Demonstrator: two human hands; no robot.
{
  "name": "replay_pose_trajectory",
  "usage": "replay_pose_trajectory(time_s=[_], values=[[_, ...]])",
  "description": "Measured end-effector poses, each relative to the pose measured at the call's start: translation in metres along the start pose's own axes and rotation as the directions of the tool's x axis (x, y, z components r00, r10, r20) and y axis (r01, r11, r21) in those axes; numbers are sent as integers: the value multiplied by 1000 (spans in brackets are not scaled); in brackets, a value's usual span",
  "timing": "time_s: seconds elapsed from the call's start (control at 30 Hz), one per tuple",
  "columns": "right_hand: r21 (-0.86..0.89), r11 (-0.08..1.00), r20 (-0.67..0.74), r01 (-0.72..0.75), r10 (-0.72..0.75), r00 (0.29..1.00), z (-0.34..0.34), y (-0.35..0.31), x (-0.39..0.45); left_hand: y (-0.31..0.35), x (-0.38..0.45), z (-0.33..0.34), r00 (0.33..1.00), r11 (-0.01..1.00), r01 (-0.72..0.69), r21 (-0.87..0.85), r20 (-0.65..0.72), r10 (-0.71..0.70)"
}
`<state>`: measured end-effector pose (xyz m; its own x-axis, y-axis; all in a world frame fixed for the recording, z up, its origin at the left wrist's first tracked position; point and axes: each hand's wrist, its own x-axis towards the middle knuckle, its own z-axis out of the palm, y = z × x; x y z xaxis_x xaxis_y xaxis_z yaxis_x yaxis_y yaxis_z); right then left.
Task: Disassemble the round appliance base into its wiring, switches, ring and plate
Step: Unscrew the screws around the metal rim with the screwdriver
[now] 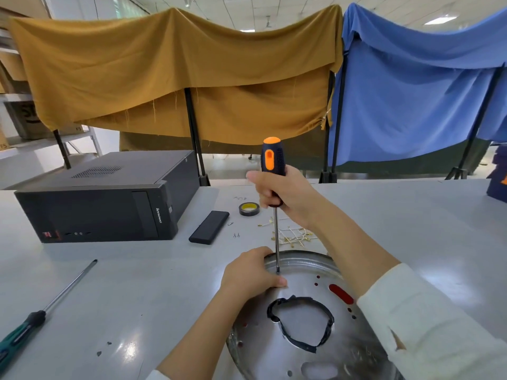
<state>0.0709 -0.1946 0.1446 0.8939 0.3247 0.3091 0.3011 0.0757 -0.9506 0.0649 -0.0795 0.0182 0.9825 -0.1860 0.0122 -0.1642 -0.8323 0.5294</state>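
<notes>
The round metal appliance base [310, 349] lies flat near the table's front edge, with a black ring [300, 319] of tape-like material around its centre hole. My right hand [285, 196] grips the handle of a black and orange screwdriver [272, 163] held upright, its tip [277, 271] down on the base near the far rim. My left hand [251, 272] holds that far rim, thumb on the plate beside the tip. A heap of pale wires with brass terminals [292, 237] lies just beyond the base.
A black desktop computer case [104, 198] lies at the left. A black flat block [209, 227], a tape roll [248, 209] and loose screws [236, 235] lie mid-table. A green-handled screwdriver [41, 311] lies at the front left. Cloth-draped stands rise behind.
</notes>
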Motion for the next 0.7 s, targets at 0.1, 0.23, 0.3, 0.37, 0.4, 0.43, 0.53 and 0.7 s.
replay_pose_trajectory(time_s=[0.1, 0.23, 0.3, 0.37, 0.4, 0.43, 0.53, 0.7], values=[[-311, 949, -397, -49, -82, 914, 5, 4, -4, -1, -1, 1, 1000, 1000, 4, -1, -6, -4], [-224, 975, -514, 6, -124, 849, 14, 8, -4, 0, -1, 1, 1000, 1000, 2, -7, -9, -2], [-75, 997, -429, 11, -42, 902, 10, 4, -1, 1, -1, 1, 1000, 1000, 1, -7, -2, -1], [97, 995, -123, -10, 22, 992, 3, 0, 1, 1, -1, 1, 1000, 1000, 1, -2, -2, -1], [131, 991, 15, -20, 18, 1000, 0, -1, 1, 1, -2, 1, 1000, 1000, 0, 1, -2, 0], [128, 992, 84, -15, 5, 996, -1, -1, 1, 1, -1, 1, 1000, 1000, -3, 4, -5, 3], [-80, 996, -105, 29, -38, 994, 7, 3, -2, 0, 0, 1, 1000, 1000, -4, 2, -7, 4], [-352, 934, -486, 62, -239, 841, 19, 9, -8, 0, 0, 2, 1000, 1000, -3, -8, -13, 3]])
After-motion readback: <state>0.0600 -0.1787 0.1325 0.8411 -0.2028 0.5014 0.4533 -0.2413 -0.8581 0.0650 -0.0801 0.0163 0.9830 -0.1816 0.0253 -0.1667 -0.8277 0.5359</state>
